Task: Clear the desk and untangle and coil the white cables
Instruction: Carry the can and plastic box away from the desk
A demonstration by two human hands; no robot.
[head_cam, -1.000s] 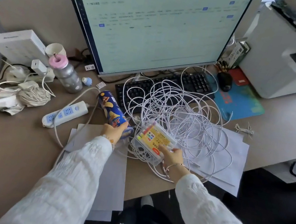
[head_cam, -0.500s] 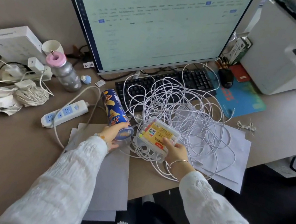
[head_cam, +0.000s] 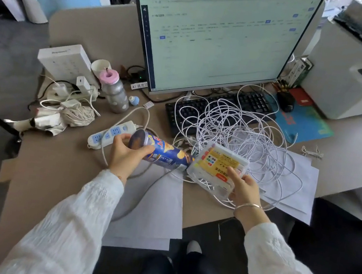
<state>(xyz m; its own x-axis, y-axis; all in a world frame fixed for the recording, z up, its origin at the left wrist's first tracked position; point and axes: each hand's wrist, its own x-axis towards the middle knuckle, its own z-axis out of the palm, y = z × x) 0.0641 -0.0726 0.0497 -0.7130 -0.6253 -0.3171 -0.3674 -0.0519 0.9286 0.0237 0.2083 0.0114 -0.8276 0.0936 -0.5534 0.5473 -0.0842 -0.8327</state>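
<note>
Our left hand (head_cam: 125,154) wraps a tipped snack can (head_cam: 161,152); our right hand (head_cam: 241,189) grips a clear marker box (head_cam: 218,166), white cables (head_cam: 242,132) tangled just behind on the table (head_cam: 51,168).

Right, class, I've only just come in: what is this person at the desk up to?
A person is clearing a cluttered desk. The left hand grips a blue snack can, tipped on its side; the right hand holds a clear plastic box. The white cables lie tangled over the keyboard, not yet coiled.
</note>
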